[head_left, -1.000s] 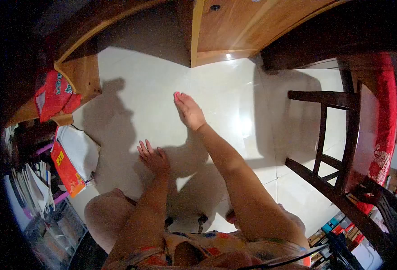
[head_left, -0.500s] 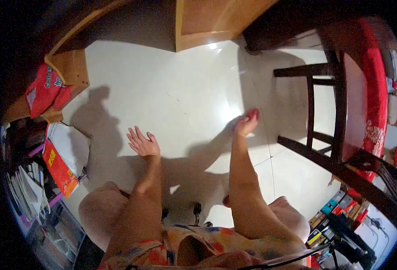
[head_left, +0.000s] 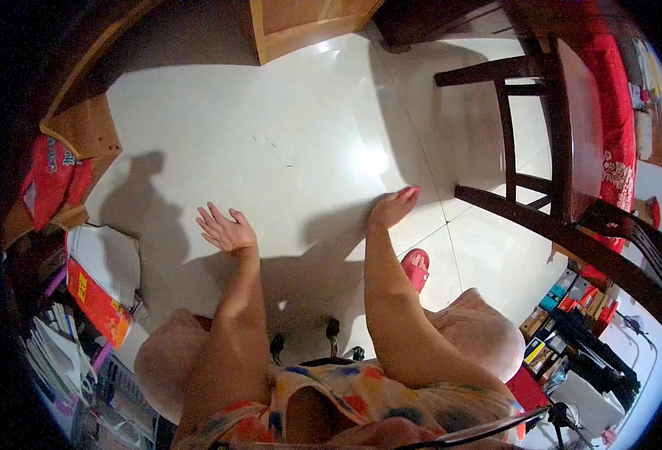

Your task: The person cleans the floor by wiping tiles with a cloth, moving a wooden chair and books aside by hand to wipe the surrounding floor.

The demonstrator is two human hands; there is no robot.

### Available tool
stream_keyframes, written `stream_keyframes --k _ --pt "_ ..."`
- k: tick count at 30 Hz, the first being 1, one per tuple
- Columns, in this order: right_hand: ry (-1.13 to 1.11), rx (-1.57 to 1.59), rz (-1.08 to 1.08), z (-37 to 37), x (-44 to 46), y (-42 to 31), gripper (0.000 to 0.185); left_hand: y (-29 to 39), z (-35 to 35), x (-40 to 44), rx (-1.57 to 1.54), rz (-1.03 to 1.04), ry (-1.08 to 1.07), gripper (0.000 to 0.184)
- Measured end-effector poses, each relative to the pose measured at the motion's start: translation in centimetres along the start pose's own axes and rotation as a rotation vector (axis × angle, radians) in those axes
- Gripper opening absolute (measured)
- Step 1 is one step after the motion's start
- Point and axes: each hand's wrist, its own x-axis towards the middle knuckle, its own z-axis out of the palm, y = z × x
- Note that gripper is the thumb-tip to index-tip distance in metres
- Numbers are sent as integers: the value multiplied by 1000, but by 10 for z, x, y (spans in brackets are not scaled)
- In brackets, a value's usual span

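My left hand [head_left: 227,231] is held out in the air above the pale tiled floor [head_left: 218,142], palm partly up, fingers spread, with nothing in it. My right hand [head_left: 394,208] hovers over the floor as well, turned sideways with its fingers stretched out together. I see no object in it. Below and to the right of that hand, a foot in a red slipper [head_left: 415,279] rests on the tiles. Both forearms reach forward above my bent knees, and their shadows fall on the floor.
A dark wooden chair [head_left: 503,135] stands on the right, near a red cloth [head_left: 617,150]. At left are a red bag [head_left: 49,176], an open booklet [head_left: 106,262] and stacked papers [head_left: 53,345]. A wooden cabinet [head_left: 308,30] stands ahead. Boxes [head_left: 563,300] lie at lower right.
The view has shifted, and the red-slippered foot now shows beside my right arm. My right hand has turned and its fingers point more to the right. The left hand stays spread.
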Motion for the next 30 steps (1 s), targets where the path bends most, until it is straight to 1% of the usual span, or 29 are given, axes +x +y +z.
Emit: stream_keyframes --k 3,5,7,8,11,14,15,17,18,19,20,21,24,25,27,28,30 --pt "-47 8 -54 8 0 -32 45 0 -2 3 6 -12 -30 60" --pt "-114 281 -66 15 7 -49 48 2 -6 2 -13 -19 -51 61" --pt "-117 175 -210 14 6 -83 50 2 -7 3 -7 -17 -62 60" --pt "-131 281 -173 26 9 -89 52 2 -7 3 -3 -15 -67 60" --pt "-83 170 -375 46 19 -115 52 3 -8 4 -24 -3 -32 60" --pt "-114 191 -473 60 31 -146 50 1 -10 7 -23 0 -81 60" --pt "-127 202 -511 65 35 -158 49 0 -8 6 -29 12 -57 60" --pt "-234 318 -537 67 36 -187 51 -4 0 4 -34 36 -9 61" --pt "-308 388 -551 68 34 -198 52 -2 -7 7 -30 9 -66 61" --pt "-380 455 -563 69 32 -205 53 -7 -2 7 -34 35 -35 61" --pt "-322 355 -767 77 26 -202 55 -12 8 4 -39 62 -5 61" --pt "-390 400 -818 71 20 -210 55 -16 13 4 -46 91 25 61" --pt "-495 458 -950 63 -9 -224 58 -8 3 2 -48 94 75 60" --pt "-549 413 -997 60 -18 -230 59 -6 0 2 -36 73 48 60" --pt "-552 483 -1087 51 -40 -240 56 -2 -4 4 -15 31 -6 60" --pt "-614 445 -1070 45 -47 -246 54 -1 -7 6 -11 24 -28 60" --pt "-576 523 -1121 46 -56 -250 54 0 -14 8 -3 13 -74 60"
